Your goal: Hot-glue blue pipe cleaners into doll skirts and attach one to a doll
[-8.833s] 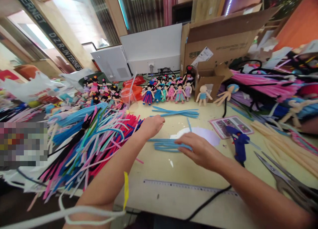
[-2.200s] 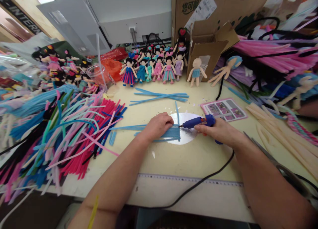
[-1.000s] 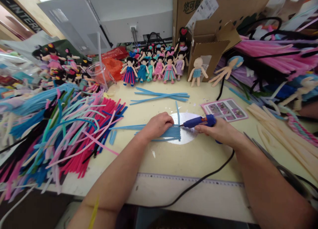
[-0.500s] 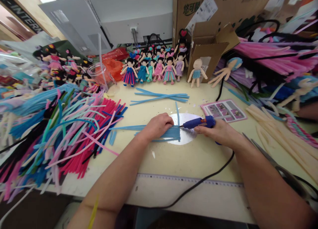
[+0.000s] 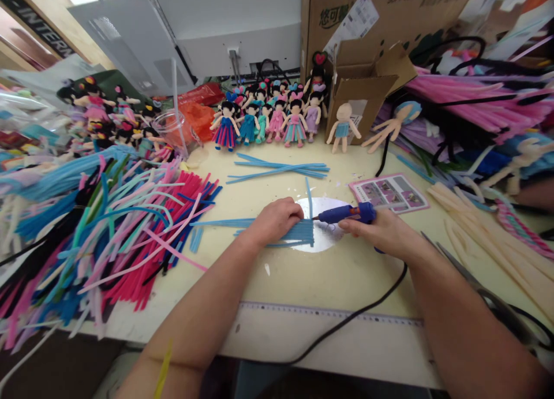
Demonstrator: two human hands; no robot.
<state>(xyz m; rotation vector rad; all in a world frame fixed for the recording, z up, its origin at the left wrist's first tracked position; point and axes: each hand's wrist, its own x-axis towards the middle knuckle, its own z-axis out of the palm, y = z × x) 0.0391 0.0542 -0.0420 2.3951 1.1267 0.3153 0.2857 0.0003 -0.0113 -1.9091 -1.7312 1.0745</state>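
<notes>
Light blue pipe cleaners (image 5: pixel 298 232) lie side by side in a flat row over a shiny round mat (image 5: pixel 331 240). One more blue stem stands out from the row's far right corner, pointing away from me. My left hand (image 5: pixel 279 219) is closed on the row, its fingertips pressed together near the upper edge. In my right hand (image 5: pixel 381 230) is a blue glue gun (image 5: pixel 346 213), gripped by its handle. The gun's nozzle meets or nearly meets the corner where the upright stem joins the row. Its black cord runs down toward the table's front edge.
Several loose blue stems (image 5: pixel 279 169) lie behind the row. Heaped coloured pipe cleaners (image 5: pixel 147 243) fill the left side. Finished dolls (image 5: pixel 277 119) stand at the back beside a small cardboard box (image 5: pixel 363 81). A printed card (image 5: pixel 389 192), beige strips (image 5: pixel 489 237) and scissors (image 5: pixel 476 289) are at right.
Hardly anything differs. The glue gun and both hands stay in nearly the same place, with the nozzle still at the corner of the blue row.
</notes>
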